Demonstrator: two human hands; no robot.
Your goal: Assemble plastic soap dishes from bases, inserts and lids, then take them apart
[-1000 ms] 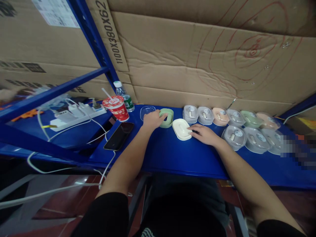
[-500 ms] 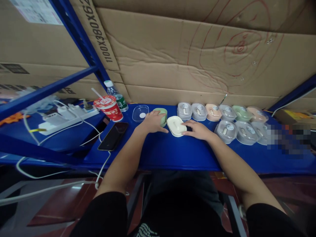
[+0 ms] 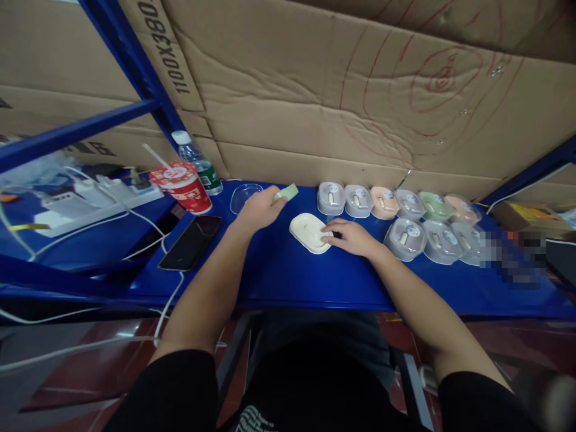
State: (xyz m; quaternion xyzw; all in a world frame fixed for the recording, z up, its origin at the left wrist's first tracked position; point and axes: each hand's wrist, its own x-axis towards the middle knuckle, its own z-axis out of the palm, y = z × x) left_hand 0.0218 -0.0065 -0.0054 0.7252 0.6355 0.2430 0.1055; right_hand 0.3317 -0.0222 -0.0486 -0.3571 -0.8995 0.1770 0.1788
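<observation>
My left hand (image 3: 261,210) is closed around a light green plastic box (image 3: 286,192), which is tilted on its side above the table. Beside that hand, a clear lid (image 3: 243,197) with rounded corners lies on the blue tabletop and is partly covered by my fingers. My right hand (image 3: 348,236) has its thumb and fingers on the right side of a cream oval tray (image 3: 305,231). The tray lies on the table with its shallow hollow facing up.
Two rows of lidded boxes (image 3: 407,237) in grey, peach and green stand at the right. On the left are a phone (image 3: 191,243), a red cup with a straw (image 3: 186,191), a water bottle (image 3: 202,168) and a power strip (image 3: 101,210). Cardboard (image 3: 270,90) stands behind.
My left hand has taken hold of the green box and tipped it up off the table. My right hand keeps touching the cream tray. The camera view has shifted slightly.
</observation>
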